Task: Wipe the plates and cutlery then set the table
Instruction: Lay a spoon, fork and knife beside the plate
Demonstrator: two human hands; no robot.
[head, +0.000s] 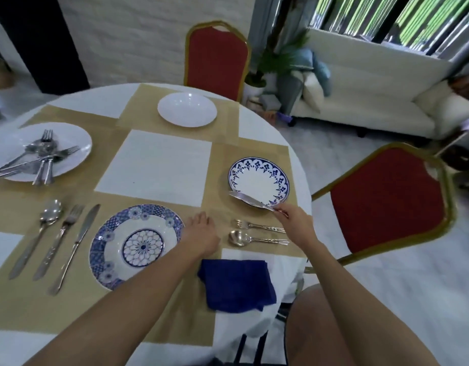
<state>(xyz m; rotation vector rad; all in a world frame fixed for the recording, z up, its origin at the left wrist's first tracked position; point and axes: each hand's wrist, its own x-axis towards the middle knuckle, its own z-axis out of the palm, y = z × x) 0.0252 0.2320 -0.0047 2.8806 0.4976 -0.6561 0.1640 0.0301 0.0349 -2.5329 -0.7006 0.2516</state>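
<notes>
My right hand [296, 223] grips a table knife [248, 199] by its handle; the blade lies over the near rim of a blue-and-white plate [259, 180] at the right. Just below lie a fork [257, 225] and a spoon [244, 238] on the placemat. My left hand [201, 233] rests flat on the mat, fingers apart, holding nothing, beside a blue patterned plate [135, 245]. Left of that plate lie a knife [77, 244], fork [60, 240] and spoon [40, 233]. A dark blue cloth [236, 283] lies at the table's near edge.
A white plate [69, 146] at the far left holds several forks and spoons [42, 157]. Another white plate [187, 109] sits at the back. Red chairs stand behind [217, 62] and to the right [386, 199] of the round table. A white sofa [373, 96] is beyond.
</notes>
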